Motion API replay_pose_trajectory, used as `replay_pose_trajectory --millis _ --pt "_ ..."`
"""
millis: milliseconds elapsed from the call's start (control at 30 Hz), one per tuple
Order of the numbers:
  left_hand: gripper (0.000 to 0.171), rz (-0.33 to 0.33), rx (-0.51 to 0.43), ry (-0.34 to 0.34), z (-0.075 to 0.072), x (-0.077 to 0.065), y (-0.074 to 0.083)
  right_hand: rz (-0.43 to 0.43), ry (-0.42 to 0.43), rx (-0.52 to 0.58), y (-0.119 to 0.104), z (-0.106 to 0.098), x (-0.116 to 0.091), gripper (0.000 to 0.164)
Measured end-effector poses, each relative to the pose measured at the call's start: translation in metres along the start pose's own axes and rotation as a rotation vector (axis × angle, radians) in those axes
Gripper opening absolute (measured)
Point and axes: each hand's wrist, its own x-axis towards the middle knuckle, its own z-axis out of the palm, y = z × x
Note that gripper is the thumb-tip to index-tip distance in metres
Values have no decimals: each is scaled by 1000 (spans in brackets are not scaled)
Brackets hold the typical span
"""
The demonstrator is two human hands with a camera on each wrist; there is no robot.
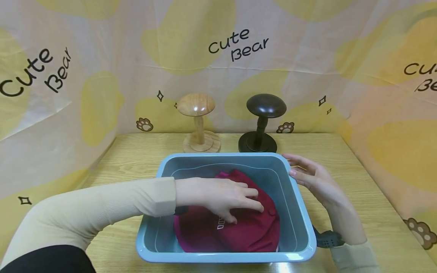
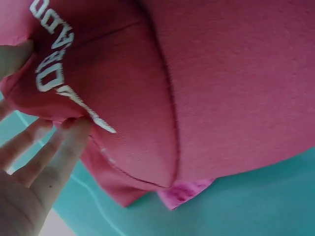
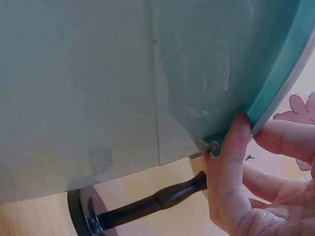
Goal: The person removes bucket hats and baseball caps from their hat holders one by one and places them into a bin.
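Note:
A blue plastic basin (image 1: 227, 257) stands on the table and holds a dark red cap (image 1: 254, 231) with white lettering on its front. Some magenta cloth (image 2: 184, 192) shows from under the cap. My left hand (image 1: 227, 197) reaches in from the left over the cap. Its thumb and index finger pinch the crown's fabric on either side of the lettering, with the other fingers spread. At the basin's far right corner, my right hand (image 1: 312, 176) grips the rim between thumb and fingers. The right wrist view shows those fingertips against the basin's edge.
Behind the basin stand two mushroom-shaped hat stands, one of light wood (image 1: 196, 105) and one dark (image 1: 266, 106). The wooden table (image 1: 119, 159) ends at a patterned cloth backdrop (image 1: 191, 45), which also hangs along both sides.

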Motion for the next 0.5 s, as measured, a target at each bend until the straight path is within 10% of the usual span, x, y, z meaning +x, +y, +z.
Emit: replay_pose_trajectory --millis 500 --pt "54 -53 -19 74 -19 -30 2 12 5 8 -1 2 1 47"
